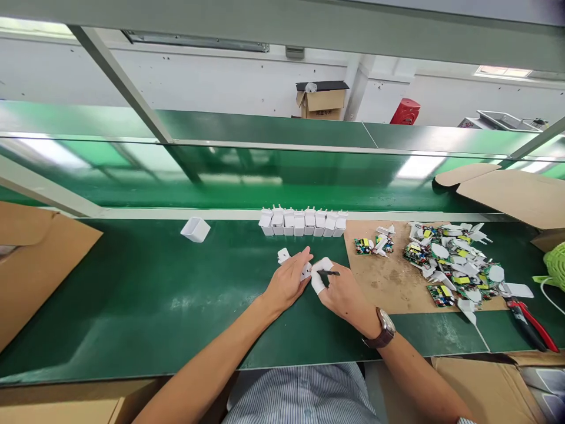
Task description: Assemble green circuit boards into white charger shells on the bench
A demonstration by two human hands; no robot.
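My left hand (289, 278) is curled around a small white charger housing (306, 271) on the green bench. My right hand (338, 287), with white cots on thumb and forefinger and a wristwatch, pinches a thin dark tool (329, 273) whose tip points at that housing. Another white housing piece (283, 255) lies just beyond my left hand. A row of several assembled white chargers (302, 222) stands further back.
A lone white shell (195, 229) lies at the left. A brown board (388, 282) at the right carries a heap of circuit boards and white parts (454, 259). Red-handled cutters (532, 324) lie at the far right. Cardboard boxes flank both sides.
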